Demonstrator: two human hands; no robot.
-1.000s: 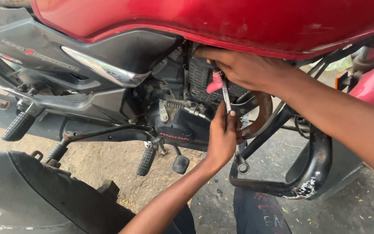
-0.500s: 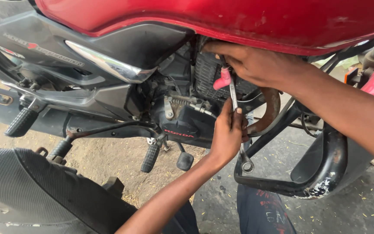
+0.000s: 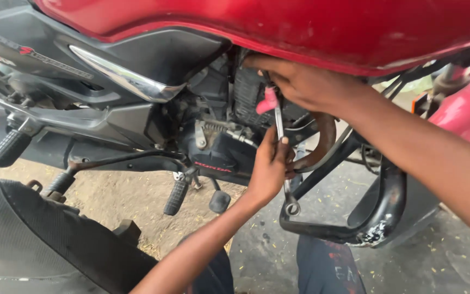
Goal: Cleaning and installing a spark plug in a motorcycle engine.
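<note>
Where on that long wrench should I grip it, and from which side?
Probably the bare lower shank of the wrench, just above its ring end, coming in from the open ground side below. It stands nearly upright; its top sits under the red tank beside the right hand, and the left hand already wraps the middle.
</note>
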